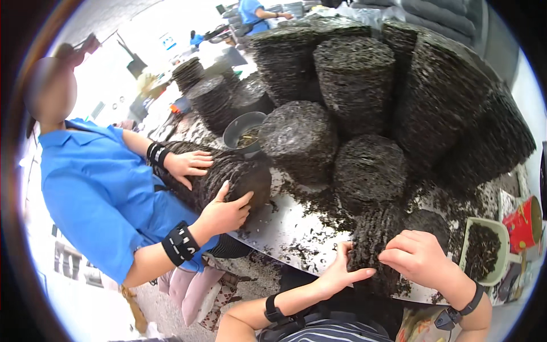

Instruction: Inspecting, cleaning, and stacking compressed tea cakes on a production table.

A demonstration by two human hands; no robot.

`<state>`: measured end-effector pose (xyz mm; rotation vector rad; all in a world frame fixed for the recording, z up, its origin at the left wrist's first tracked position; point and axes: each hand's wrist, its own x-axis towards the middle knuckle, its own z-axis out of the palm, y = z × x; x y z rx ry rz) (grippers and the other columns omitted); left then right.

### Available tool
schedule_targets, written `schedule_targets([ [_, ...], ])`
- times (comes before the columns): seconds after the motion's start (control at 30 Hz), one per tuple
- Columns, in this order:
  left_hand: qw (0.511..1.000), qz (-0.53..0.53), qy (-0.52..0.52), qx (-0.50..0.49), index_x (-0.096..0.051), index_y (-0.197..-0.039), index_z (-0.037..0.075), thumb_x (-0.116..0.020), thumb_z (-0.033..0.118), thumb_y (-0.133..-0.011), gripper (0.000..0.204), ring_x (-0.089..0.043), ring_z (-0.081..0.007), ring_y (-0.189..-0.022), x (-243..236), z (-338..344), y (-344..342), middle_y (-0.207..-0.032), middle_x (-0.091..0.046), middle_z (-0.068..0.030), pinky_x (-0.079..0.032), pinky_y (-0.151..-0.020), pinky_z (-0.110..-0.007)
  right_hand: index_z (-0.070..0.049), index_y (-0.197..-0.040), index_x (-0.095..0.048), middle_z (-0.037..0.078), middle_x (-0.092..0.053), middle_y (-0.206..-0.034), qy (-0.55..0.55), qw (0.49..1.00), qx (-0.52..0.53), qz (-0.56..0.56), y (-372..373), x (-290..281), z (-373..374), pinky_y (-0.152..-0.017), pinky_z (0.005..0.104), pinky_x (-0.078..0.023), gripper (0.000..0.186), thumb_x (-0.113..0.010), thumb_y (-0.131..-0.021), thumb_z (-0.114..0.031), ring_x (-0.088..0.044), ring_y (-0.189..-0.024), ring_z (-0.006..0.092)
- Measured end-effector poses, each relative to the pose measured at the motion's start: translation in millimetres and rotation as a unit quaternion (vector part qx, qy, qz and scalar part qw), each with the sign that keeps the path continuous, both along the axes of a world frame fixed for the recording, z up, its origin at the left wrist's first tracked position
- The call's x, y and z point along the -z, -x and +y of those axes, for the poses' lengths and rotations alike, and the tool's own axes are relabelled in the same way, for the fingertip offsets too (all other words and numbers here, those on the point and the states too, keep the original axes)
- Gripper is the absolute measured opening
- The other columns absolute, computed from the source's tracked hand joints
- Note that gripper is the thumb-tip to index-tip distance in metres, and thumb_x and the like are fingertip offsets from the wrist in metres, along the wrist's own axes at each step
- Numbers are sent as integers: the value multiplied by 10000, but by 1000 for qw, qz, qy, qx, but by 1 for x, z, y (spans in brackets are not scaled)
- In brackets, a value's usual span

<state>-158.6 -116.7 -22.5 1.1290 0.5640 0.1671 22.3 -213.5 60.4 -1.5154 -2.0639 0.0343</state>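
Observation:
In front of me a stack of dark round sheets, which look like dried seaweed (376,225), lies on its side with the sheet edges facing up. My left hand (336,276) rests against its near left side, thumb and forefinger spread apart. From the right, my right hand (419,259) reaches over the stack. Its fingers are curled and pressed together at the sheet edges; whatever is between the fingertips is too small to make out. Beyond my hands stands another short stack (370,168).
Tall seaweed stacks (450,85) crowd the table's far side. Dark crumbs litter the white tabletop (290,228). At right are a pale dustpan (487,251) of scraps and a red container (523,225). A co-worker (102,188) at left holds another stack beside a grey bowl (242,128).

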Motion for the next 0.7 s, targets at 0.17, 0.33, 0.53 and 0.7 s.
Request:
schedule_targets([
  [0.17,1000,-10,-25,-8,-185,-1261,6,-756,287,-768,804,-413,-206,-1166,7,2,3,-1222,-408,-173,-369,-967,-325,-75,-809,-590,43,-576,-755,71,986,38,149,7,9,3,-568,296,-485,130,-685,-730,-35,-583,-651,204],
  [0.33,1000,8,-6,11,-184,-1266,17,-767,301,-753,826,-401,-218,-1175,16,11,0,-1231,-398,-178,-349,-983,-327,-22,-846,-564,57,-591,-776,58,881,163,440,1,42,-23,-586,253,-459,99,-623,-792,36,-573,-661,139],
  [0.53,998,6,-49,32,-196,-1274,13,-762,377,-739,860,-370,-241,-1199,15,16,10,-1244,-375,-186,-307,-1012,-349,-10,-1208,-516,120,-465,-1315,-192,636,504,552,-99,110,-155,-899,330,-431,337,-474,-943,-214,-517,-1087,162],
  [0.7,997,27,-51,56,-197,-1319,-1,-731,491,-728,936,-337,-267,-1223,18,14,5,-1270,-345,-186,-263,-1041,-362,-73,-1426,-301,117,-274,-1480,-43,536,508,673,-90,138,-213,-1118,412,-170,535,-297,-988,-380,-220,-1377,268],
])
